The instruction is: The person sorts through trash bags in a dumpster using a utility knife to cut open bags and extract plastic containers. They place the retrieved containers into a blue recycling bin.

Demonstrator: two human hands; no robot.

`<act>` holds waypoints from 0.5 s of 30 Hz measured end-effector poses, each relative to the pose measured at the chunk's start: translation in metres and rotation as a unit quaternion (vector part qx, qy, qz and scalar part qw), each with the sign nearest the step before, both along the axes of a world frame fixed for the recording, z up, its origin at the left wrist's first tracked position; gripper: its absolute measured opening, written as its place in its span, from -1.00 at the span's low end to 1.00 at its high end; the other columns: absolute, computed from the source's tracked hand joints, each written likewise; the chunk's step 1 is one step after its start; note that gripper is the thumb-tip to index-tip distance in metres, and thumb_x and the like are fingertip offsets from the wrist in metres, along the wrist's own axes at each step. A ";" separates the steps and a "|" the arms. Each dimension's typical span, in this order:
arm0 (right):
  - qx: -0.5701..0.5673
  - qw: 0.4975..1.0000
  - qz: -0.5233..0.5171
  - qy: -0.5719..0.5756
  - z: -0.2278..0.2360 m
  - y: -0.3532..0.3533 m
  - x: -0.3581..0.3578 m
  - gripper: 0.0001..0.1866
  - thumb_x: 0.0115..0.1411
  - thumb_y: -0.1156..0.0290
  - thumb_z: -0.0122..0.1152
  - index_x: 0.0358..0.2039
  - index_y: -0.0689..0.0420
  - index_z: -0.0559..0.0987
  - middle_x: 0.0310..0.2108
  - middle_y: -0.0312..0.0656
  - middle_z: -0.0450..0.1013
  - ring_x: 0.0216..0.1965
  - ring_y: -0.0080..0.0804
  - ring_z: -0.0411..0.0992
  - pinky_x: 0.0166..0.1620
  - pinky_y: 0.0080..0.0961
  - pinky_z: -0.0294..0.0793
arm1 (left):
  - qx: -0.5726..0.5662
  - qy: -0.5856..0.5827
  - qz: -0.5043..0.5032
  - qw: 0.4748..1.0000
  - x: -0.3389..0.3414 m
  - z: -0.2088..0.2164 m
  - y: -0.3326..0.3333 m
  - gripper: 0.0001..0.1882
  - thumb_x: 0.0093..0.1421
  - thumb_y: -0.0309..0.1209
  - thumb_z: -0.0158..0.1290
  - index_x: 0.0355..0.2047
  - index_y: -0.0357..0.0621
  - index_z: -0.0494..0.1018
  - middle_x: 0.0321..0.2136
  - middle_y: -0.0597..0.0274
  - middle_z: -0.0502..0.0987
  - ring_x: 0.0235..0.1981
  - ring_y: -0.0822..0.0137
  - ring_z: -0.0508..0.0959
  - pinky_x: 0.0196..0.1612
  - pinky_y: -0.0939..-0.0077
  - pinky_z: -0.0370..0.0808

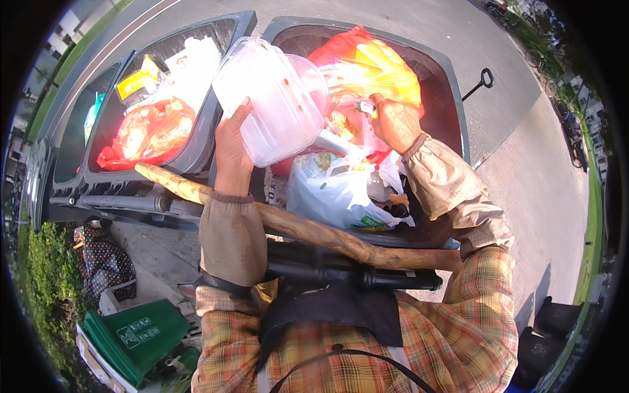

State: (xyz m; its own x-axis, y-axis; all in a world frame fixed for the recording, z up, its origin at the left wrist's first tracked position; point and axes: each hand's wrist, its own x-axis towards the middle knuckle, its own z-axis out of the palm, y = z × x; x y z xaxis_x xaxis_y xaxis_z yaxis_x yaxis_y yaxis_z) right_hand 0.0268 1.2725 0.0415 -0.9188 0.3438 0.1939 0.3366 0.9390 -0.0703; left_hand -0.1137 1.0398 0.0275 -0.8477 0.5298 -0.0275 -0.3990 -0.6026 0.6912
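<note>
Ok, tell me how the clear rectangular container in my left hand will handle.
The clear container is probably light for its size: its plastic looks thin and see-through. Such walls may flex where the left hand grips, and the smooth, shiny surface could be slippery.

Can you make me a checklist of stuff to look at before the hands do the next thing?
1. Left hand gripping the clear plastic tub: ok.
2. Tub clean: not ok, reddish specks show.
3. Right hand holding firmly: cannot tell; something small and pale is at its fingertips.
4. Wooden stick clear of the arms: not ok, it runs beneath the left forearm.
5. White bag closed: not ok, contents show.
</note>
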 end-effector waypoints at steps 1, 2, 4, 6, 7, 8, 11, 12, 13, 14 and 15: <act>0.019 0.999 -0.002 0.032 0.012 0.006 0.015 -0.62 -0.12 0.38 0.13 -0.20 0.08 0.45 -0.55 -0.01 0.46 -0.46 -0.10 0.46 -0.40 -0.27 0.42 | 0.002 0.000 -0.005 1.000 0.000 0.000 -0.001 -0.53 0.11 -0.46 -0.01 0.01 -0.39 0.17 -0.11 0.03 0.38 -0.10 0.19 0.43 -0.03 0.32 0.38; 0.039 0.998 -0.033 0.045 0.021 0.015 0.030 -0.62 -0.13 0.38 0.15 -0.20 0.06 0.45 -0.53 -0.03 0.46 -0.46 -0.11 0.46 -0.41 -0.27 0.42 | 0.004 0.000 -0.010 1.000 0.000 0.000 0.000 -0.52 0.11 -0.46 -0.01 0.01 -0.39 0.17 -0.10 0.03 0.38 -0.09 0.19 0.43 -0.03 0.33 0.38; 0.081 0.989 -0.057 0.106 0.038 0.031 0.059 -0.58 -0.15 0.41 0.20 -0.18 0.01 0.44 -0.48 -0.10 0.47 -0.46 -0.16 0.46 -0.44 -0.30 0.42 | 0.018 0.006 -0.005 1.000 0.001 0.000 0.001 -0.52 0.10 -0.46 -0.01 0.02 -0.38 0.17 -0.10 0.03 0.38 -0.10 0.19 0.43 -0.03 0.33 0.38; 0.120 0.971 -0.048 0.199 0.053 0.035 0.086 -0.49 -0.17 0.48 0.23 -0.12 -0.06 0.41 -0.42 -0.19 0.45 -0.48 -0.20 0.46 -0.45 -0.33 0.43 | 0.029 0.011 -0.007 1.000 0.001 0.000 0.001 -0.52 0.10 -0.47 -0.01 0.02 -0.38 0.16 -0.10 0.03 0.37 -0.10 0.20 0.43 -0.04 0.33 0.39; 0.135 0.959 -0.042 0.245 0.058 0.034 0.098 -0.43 -0.18 0.52 0.23 -0.07 -0.09 0.40 -0.40 -0.23 0.44 -0.50 -0.21 0.45 -0.46 -0.34 0.44 | 0.032 0.013 -0.009 0.999 0.001 -0.001 0.000 -0.52 0.10 -0.47 -0.01 0.02 -0.38 0.16 -0.10 0.03 0.37 -0.10 0.20 0.43 -0.04 0.34 0.39; 0.147 0.963 -0.045 0.221 0.060 0.036 0.112 -0.32 -0.23 0.56 0.22 0.00 -0.14 0.37 -0.39 -0.22 0.38 -0.48 -0.25 0.42 -0.42 -0.42 0.45 | 0.037 0.016 -0.015 0.999 0.002 0.000 0.001 -0.52 0.10 -0.47 -0.01 0.02 -0.37 0.16 -0.10 0.03 0.37 -0.10 0.20 0.43 -0.04 0.34 0.39; 0.266 0.952 0.148 0.021 0.031 0.037 0.161 -0.26 -0.32 0.57 0.17 0.01 -0.16 0.37 -0.27 -0.24 0.33 -0.30 -0.36 0.39 -0.41 -0.48 0.46 | 0.010 0.030 0.002 0.999 0.003 0.000 0.005 -0.52 0.09 -0.48 -0.01 0.02 -0.37 0.17 -0.10 0.03 0.38 -0.10 0.20 0.43 -0.04 0.34 0.39; 0.246 0.939 0.231 -0.062 0.013 0.046 0.179 -0.36 -0.28 0.53 0.12 -0.05 -0.16 0.41 -0.25 -0.25 0.32 -0.24 -0.34 0.36 -0.39 -0.47 0.47 | 0.008 0.018 -0.010 1.000 0.003 -0.002 0.007 -0.52 0.09 -0.48 -0.01 0.01 -0.37 0.17 -0.10 0.03 0.38 -0.10 0.20 0.43 -0.04 0.33 0.39; 0.203 0.929 0.289 -0.112 -0.005 0.059 0.194 -0.45 -0.25 0.48 0.11 -0.11 -0.07 0.44 -0.28 -0.25 0.33 -0.26 -0.34 0.36 -0.37 -0.48 0.45 | 0.007 0.007 -0.021 1.000 0.000 -0.005 0.008 -0.53 0.09 -0.48 -0.01 0.01 -0.38 0.18 -0.10 0.03 0.38 -0.10 0.20 0.43 -0.04 0.33 0.39; 0.207 0.924 0.297 -0.126 -0.002 0.058 0.194 -0.53 -0.21 0.43 0.07 -0.15 -0.01 0.45 -0.30 -0.24 0.33 -0.26 -0.34 0.35 -0.36 -0.47 0.44 | 0.003 -0.002 -0.027 1.000 -0.003 -0.007 0.007 -0.53 0.09 -0.47 -0.01 0.01 -0.38 0.18 -0.10 0.03 0.37 -0.11 0.20 0.44 -0.04 0.33 0.39; 0.212 0.918 0.304 -0.141 0.002 0.057 0.193 -0.59 -0.17 0.39 0.04 -0.20 0.05 0.45 -0.32 -0.23 0.33 -0.26 -0.34 0.34 -0.35 -0.47 0.43 | 0.008 0.001 -0.025 1.000 -0.004 -0.008 0.006 -0.53 0.09 -0.47 -0.01 0.00 -0.38 0.19 -0.10 0.02 0.38 -0.10 0.20 0.43 -0.04 0.32 0.39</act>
